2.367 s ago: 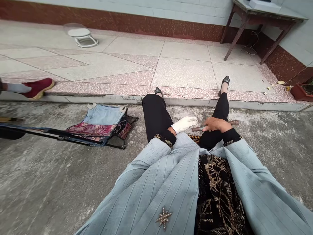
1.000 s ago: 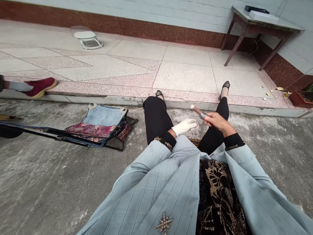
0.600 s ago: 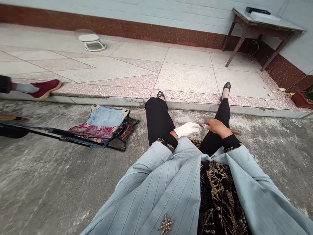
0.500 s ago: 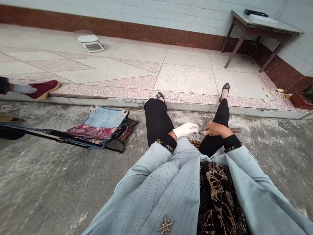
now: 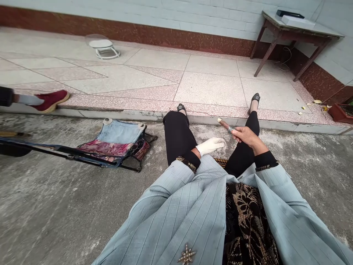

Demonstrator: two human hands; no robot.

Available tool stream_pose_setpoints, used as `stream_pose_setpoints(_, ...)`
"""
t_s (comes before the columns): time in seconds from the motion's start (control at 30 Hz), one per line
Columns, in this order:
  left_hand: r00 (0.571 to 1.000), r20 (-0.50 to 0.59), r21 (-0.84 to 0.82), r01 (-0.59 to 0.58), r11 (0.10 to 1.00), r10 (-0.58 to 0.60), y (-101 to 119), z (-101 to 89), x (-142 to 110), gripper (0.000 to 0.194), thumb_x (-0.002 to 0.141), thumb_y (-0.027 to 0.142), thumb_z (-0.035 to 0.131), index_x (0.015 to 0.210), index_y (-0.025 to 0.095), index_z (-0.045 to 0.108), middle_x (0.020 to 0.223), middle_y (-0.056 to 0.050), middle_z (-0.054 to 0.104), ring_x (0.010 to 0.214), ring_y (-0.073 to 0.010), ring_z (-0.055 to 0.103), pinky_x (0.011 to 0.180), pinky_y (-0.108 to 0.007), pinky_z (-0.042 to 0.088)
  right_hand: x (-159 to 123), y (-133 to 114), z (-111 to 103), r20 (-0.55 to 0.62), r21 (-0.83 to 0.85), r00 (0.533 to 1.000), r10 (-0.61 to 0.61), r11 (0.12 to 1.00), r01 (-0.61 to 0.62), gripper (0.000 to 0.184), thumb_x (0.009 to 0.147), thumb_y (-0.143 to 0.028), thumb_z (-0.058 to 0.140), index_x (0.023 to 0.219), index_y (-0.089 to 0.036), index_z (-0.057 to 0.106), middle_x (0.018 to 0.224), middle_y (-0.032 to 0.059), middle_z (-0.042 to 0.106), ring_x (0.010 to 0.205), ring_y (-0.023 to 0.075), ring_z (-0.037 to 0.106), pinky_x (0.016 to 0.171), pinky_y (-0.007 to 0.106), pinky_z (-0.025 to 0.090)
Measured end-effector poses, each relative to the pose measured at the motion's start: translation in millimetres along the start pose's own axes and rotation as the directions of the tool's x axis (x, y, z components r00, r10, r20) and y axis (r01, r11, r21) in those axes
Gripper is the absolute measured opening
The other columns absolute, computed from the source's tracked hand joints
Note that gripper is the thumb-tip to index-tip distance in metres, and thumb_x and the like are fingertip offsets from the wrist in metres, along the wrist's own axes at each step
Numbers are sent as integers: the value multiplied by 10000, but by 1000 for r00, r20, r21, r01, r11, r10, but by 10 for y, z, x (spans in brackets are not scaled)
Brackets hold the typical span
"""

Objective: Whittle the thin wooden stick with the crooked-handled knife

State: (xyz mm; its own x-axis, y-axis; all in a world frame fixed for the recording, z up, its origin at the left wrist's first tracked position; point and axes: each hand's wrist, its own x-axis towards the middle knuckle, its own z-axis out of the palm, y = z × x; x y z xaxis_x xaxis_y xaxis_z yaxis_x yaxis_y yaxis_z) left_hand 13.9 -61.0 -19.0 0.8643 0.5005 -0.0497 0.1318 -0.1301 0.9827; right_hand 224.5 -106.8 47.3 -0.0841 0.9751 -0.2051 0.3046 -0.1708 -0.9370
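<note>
Fingers (image 5: 237,137) of our right hand (image 5: 249,137) are clenched on a brown stick (image 5: 224,123), bare-skinned and over our right thigh. Stick located at the hand's inner side: tilted, pale tip pointing forward and to our left, with a silvery-green wrapping (image 5: 231,129) just beside the grip. In view, the tip overlaps the front face of the step (image 5: 209,118); its distance from that edge we cannot tell.

Our left hand (image 5: 211,145) wears a white glove, fingers together and curved; whether they grip anything, we cannot tell. We note a gap between the two hands, with concrete ground (image 5: 116,206) showing through it and no contact between glove and stick. Side limits: our black-trousered legs, spread apart, both shoes (image 5: 181,107) up on the step.

Between our thighs we record a black-and-yellow checkered item (image 5: 221,162), partly covered by our jacket (image 5: 165,206). To our left, a folding chair (image 5: 120,131) with denim and floral cloth stands on the concrete, well apart from the glove. Farther left, another person's red shoe (image 5: 53,101) rests at the step's edge. Beyond our right leg, concrete extends outward alongside the step.
</note>
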Motion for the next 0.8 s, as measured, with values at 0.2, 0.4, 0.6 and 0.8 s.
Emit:
stream_pose_setpoints(0.2, 999, 31, 47, 18, 999, -20, 39, 16, -20, 380, 896, 466, 525, 842, 111, 651, 634, 22, 511, 579, -82, 430, 581, -214, 332, 88, 103, -18, -115, -413, 991, 71, 904, -113, 339, 854, -484, 588, 749, -162, 605, 655, 22, 616, 578, 137, 533, 558, 259, 377)
stream_pose_setpoints(0.4, 999, 17, 81, 40, 996, -42, -6, 27, -13, 341, 885, 434, 533, 815, 119, 644, 594, 38, 480, 563, -88, 406, 574, -227, 310, 61, 97, 57, -194, -851, 979, 62, 485, -199, 428, 939, -498, 509, 1110, -150, 689, 1087, 190, 702, 1028, 309, 645, 802, 341, 442)
stream_pose_setpoints(0.6, 997, -50, 249, -39, 968, 53, -72, -41, 4, 294, 879, 384, 539, 770, 133, 644, 671, 22, 548, 644, -95, 451, 639, -223, 338, 20, 60, 29, 50, -872, 957, 286, 480, -98, 305, 903, -424, 609, 939, -136, 705, 959, 170, 719, 916, 271, 667, 771, 325, 466)
stream_pose_setpoints(0.8, 999, 1, -37, -34, 999, 34, -132, -29, 30, 339, 817, 456, 631, 832, 119, 660, 735, -6, 611, 651, -95, 506, 642, -218, 397, -30, 108, -70, 637, -387, 717, 282, 922, -19, 426, 807, -561, 668, 704, -157, 579, 614, -19, 563, 508, 81, 461, 518, 228, 374)
